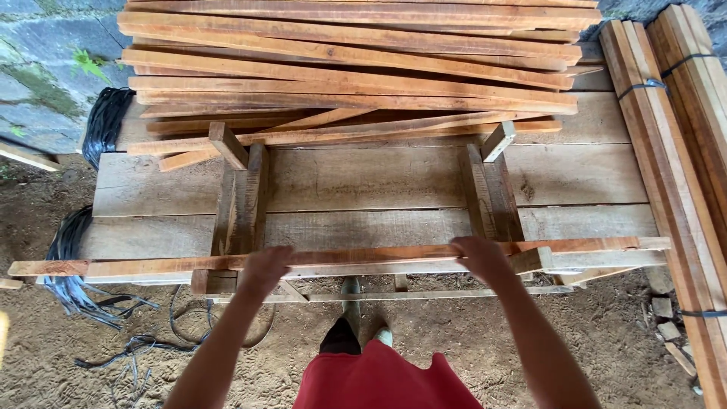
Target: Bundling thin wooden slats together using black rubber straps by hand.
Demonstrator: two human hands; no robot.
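A long thin reddish wooden slat (356, 256) lies across the near edge of a rough plank workbench (363, 182), resting on two upright wooden jig blocks (241, 198). My left hand (263, 270) grips the slat left of its middle. My right hand (480, 257) grips it right of the middle. A second, paler slat (606, 260) lies just under and beside it at the right.
A loose pile of similar slats (348, 68) covers the far half of the bench. Bundled strapped slats (674, 151) lie along the right. Black strapping coils (102, 121) hang at the left, more on the dirt floor (113, 333). Stone wall behind.
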